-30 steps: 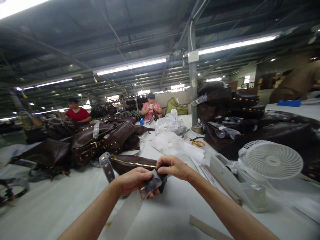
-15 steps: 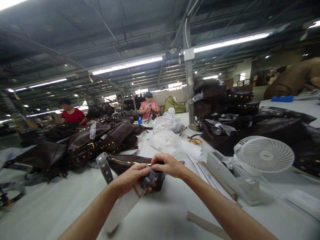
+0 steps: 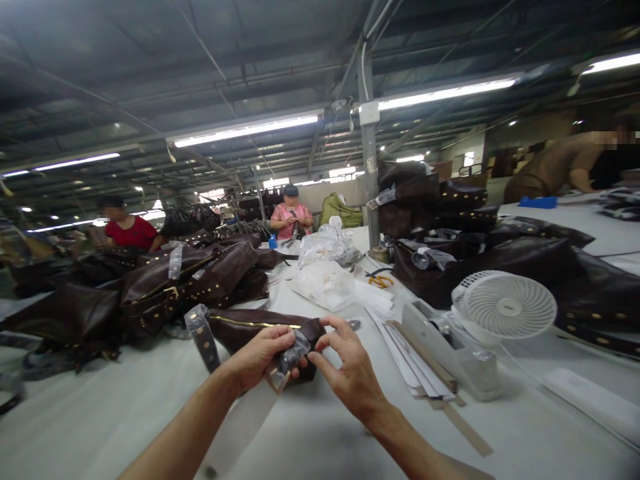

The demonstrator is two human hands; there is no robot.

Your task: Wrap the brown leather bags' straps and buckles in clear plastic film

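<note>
My left hand (image 3: 267, 353) is closed around a strap piece (image 3: 293, 353) wrapped in clear plastic, its thumb pressed on top. From the upper end of that wrap shows the dark brown leather strap (image 3: 315, 330). Curled fingers of my right hand (image 3: 347, 367) bear on the strap's right edge, thumb lower down. Just behind both hands lies a dark brown leather bag (image 3: 240, 323) with a gold zip, partly hidden by them. A studded strap (image 3: 203, 337), plastic at its top, hangs at the bag's left end. Below my left hand hangs a pale strip (image 3: 240, 423).
Piled brown bags (image 3: 173, 280) lie left; more bags (image 3: 435, 200) are stacked right. Clear plastic (image 3: 327, 247) and white sheets (image 3: 325, 285) sit ahead. At right stand a white fan (image 3: 505, 303), a tape dispenser (image 3: 450, 353) and card strips (image 3: 417, 367). Co-workers are beyond.
My right hand has loosened its pinch on the plastic wrap and shifted slightly right, fingers wider apart, uncovering the brown strap. My left hand keeps its hold. The view has turned slightly right.
</note>
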